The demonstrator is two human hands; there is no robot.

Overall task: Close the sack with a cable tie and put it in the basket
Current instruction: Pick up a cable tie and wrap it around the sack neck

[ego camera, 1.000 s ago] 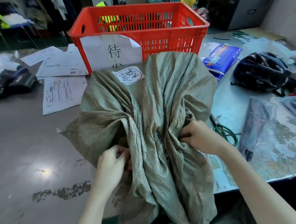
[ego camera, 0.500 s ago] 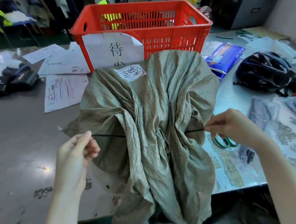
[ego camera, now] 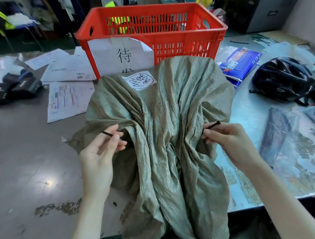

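Black cable tie (ego camera: 211, 125) ends pinched in fingers (ego camera: 115, 135) flanking the sack (ego camera: 162, 119).

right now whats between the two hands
In the head view, the gathered neck of the green sack fills the stretch between the left hand and right hand; each pinches one end of the black cable tie.

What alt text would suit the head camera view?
Two bare hands, left hand and right hand, each pinch an end of a thin black cable tie around a gathered olive-green woven sack on a grey table, before a red plastic basket.
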